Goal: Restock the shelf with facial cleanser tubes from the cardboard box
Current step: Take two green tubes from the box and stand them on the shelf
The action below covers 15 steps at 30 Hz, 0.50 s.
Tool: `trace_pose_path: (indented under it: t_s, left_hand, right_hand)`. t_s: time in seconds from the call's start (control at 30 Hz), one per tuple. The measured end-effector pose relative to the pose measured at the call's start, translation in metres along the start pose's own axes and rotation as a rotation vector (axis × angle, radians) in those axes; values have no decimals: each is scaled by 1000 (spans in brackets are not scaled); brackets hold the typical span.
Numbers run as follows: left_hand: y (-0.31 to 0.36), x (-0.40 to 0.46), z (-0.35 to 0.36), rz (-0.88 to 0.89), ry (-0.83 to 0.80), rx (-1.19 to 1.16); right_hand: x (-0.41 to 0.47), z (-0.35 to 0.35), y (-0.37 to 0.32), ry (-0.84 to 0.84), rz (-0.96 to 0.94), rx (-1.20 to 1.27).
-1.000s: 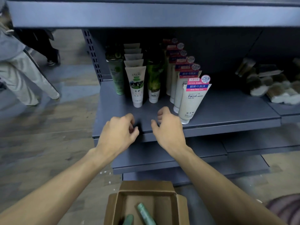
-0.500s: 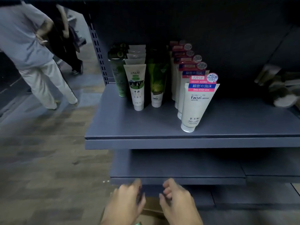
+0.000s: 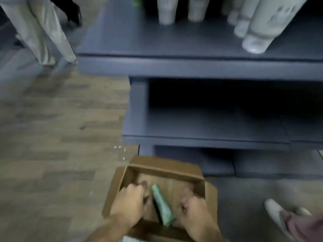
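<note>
Both hands are down inside the cardboard box (image 3: 164,167) on the floor. One green cleanser tube (image 3: 161,205) lies between them, just beside the curled fingers of the left hand (image 3: 130,205). Motion blur hides whether they pinch anything. The right hand (image 3: 195,213) looks curled too, apparently off the tube.

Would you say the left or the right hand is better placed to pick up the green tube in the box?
Probably the left hand: its fingertips sit beside the green tube's upper end in the cardboard box. The right hand is curled slightly farther off. Blur leaves this uncertain.
</note>
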<state>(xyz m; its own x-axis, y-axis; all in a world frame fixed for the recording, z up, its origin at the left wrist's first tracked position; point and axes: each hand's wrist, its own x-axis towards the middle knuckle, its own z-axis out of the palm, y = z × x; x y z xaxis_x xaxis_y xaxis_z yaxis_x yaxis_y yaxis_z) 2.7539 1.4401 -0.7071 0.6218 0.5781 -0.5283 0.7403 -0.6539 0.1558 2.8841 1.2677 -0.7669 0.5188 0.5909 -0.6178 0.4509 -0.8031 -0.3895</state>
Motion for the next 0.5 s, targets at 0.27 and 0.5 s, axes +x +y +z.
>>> trace_pose_path:
  t_s: [0.27, 0.5]
  left_hand:
    - [-38, 22, 51, -12, -67, -48]
    - [-46, 57, 100, 68, -215, 202]
  right_hand:
    - [9, 14, -29, -11, -71, 2]
    - [62, 71, -1, -142, -181, -265]
